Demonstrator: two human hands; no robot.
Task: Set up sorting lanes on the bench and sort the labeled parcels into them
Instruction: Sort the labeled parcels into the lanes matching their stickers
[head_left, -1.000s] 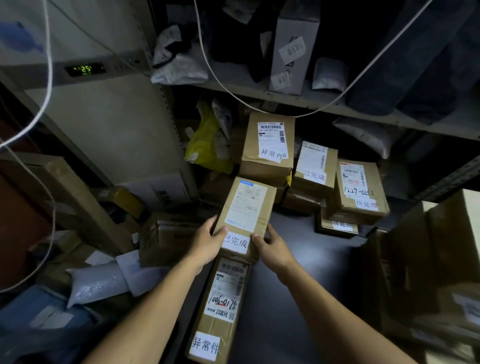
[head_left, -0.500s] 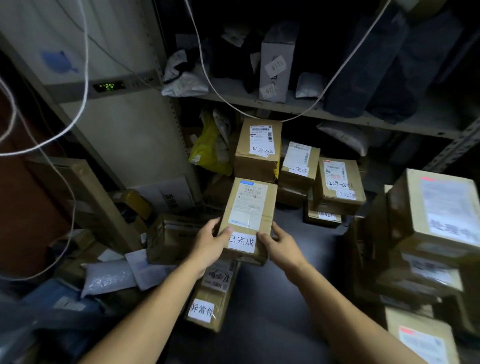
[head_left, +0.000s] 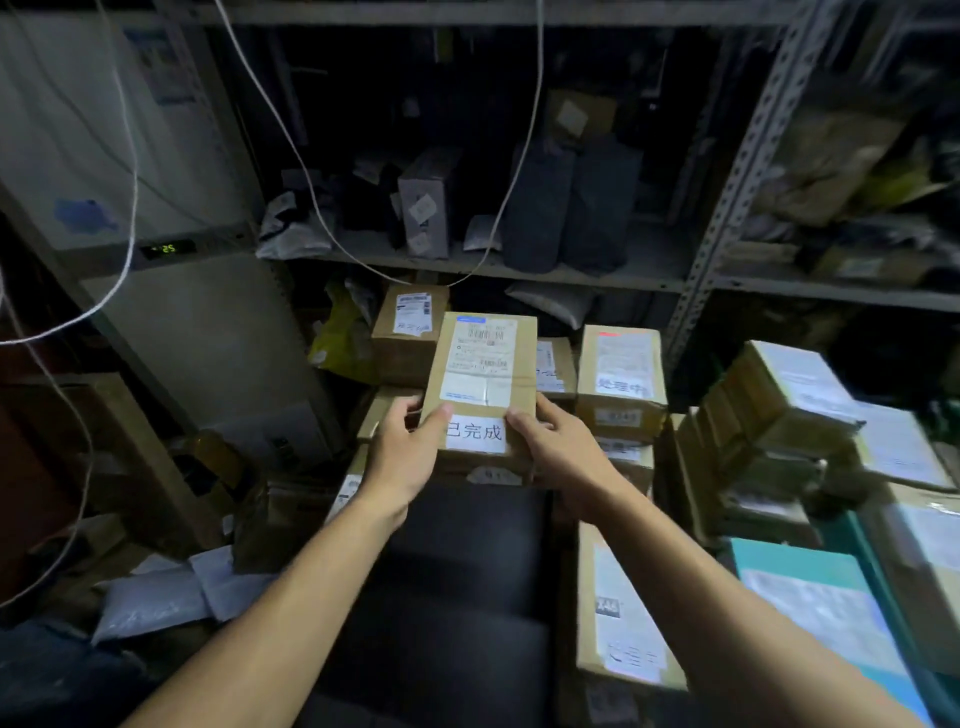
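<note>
We grip the parcel (head_left: 480, 384) marked 已完成 with left hand (head_left: 402, 457) and right hand (head_left: 558, 457) clamped on its near corners, label up for reading, at twelve o'clock above the bench (head_left: 467, 571)

Matt brown cardboard parcel (head_left: 483, 384) bears white paper labels (head_left: 475, 432).

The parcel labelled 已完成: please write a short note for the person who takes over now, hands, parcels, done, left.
Left hand and right hand grip the 已完成 parcel by its near corners, held up in front of the shelf.
The 处理中 box tops a stack just right of it; more labelled boxes are stacked further right.
Done: some boxes are grouped at the back.
Left: set this parcel in its lane, then sort the rest.
</note>
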